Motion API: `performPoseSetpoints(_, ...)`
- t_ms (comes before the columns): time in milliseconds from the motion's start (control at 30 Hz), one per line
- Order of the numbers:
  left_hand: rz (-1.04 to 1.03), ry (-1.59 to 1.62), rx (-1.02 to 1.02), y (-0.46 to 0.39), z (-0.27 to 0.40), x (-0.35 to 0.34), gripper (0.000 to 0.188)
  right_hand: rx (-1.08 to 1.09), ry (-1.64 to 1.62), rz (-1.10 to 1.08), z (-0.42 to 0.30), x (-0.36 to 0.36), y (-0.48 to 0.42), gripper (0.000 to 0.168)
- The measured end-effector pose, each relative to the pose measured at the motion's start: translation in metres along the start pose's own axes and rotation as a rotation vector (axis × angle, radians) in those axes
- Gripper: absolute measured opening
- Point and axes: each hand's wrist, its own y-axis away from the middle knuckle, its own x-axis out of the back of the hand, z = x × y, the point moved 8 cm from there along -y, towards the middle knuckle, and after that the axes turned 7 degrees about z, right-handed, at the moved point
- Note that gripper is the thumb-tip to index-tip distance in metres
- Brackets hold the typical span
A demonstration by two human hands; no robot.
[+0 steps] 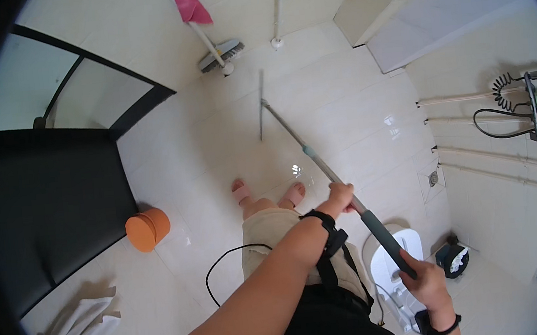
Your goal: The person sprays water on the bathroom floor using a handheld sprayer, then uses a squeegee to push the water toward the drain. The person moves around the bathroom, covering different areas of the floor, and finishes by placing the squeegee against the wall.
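Observation:
My left hand [340, 198] is wrapped around the metal pole of a long floor squeegee [318, 161], about midway along it. Higher on the tool, my right hand [423, 279] grips the end of the grey-green handle sleeve. The pole slants away across the white tiles to a thin, slightly blurred blade [261, 112], which lies on the floor beyond my feet. Both wrists carry black straps. My feet, in pink slippers [294, 194], stand on the tiled floor [207, 144] to the left of the pole.
A white toilet [411, 241] is close on my right, beside a black waste bin [454, 261]. On the left stand an orange bin [145, 232] and a black cabinet [61, 204]. A floor brush [231, 48] leans at the far wall. Shower fittings [532, 105] and pipes line the right wall.

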Motion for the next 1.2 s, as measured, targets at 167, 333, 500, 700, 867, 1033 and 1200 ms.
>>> performPoseSetpoints(167, -0.026, 0.060, -0.106, 0.022, 0.033, -0.045, 0.033, -0.081, 0.070, 0.019, 0.005, 0.027, 0.022, 0.052)
performPoseSetpoints(333, 0.092, 0.190, -0.170, -0.002, 0.078, 0.005, 0.031, 0.037, -0.110, 0.154, -0.013, 0.045, -0.029, 0.048)
performPoseSetpoints(500, 0.139, 0.290, -0.132, -0.051, 0.130, 0.094, 0.022, 0.194, 0.066, 0.193, -0.034, 0.019, -0.113, 0.040)
performPoseSetpoints(700, 0.158, -0.056, -0.083, -0.055, 0.130, 0.078, 0.020, 0.102, 0.106, 0.159, -0.014, 0.011, -0.127, 0.043)
performPoseSetpoints(867, 0.060, -0.290, 0.019, -0.050, 0.078, 0.011, 0.032, -0.100, 0.015, 0.098, 0.009, 0.017, -0.058, 0.048)
performPoseSetpoints(1033, -0.127, -0.312, 0.014, -0.008, 0.110, -0.073, 0.039, -0.330, -0.126, 0.074, 0.001, 0.061, -0.044, 0.051)
performPoseSetpoints(1200, -0.189, -0.304, -0.028, -0.027, 0.147, -0.056, 0.034, -0.328, -0.114, 0.157, -0.006, 0.070, -0.077, 0.048)
